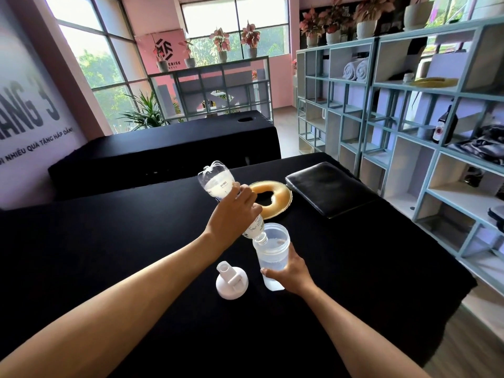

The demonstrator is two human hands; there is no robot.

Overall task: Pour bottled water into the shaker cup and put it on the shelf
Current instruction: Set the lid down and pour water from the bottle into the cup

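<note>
My left hand (234, 214) grips a clear plastic water bottle (218, 182) around its middle. The bottle is tipped steeply, base up, with its mouth at the rim of the shaker cup (272, 252). That cup is translucent, lidless and holds water. My right hand (290, 271) wraps its lower part and keeps it upright on the black table (109, 241). The cup's white lid (231, 279) lies on the table just left of the cup. The light blue shelf unit (409, 148) stands along the right side.
A yellowish ring cushion (278, 192) and a flat black pad (327, 186) lie on the table beyond the cup. A second black table (177, 148) stands behind. The shelf holds rolled towels (356, 69), a dark bottle (444, 124) and potted plants on top.
</note>
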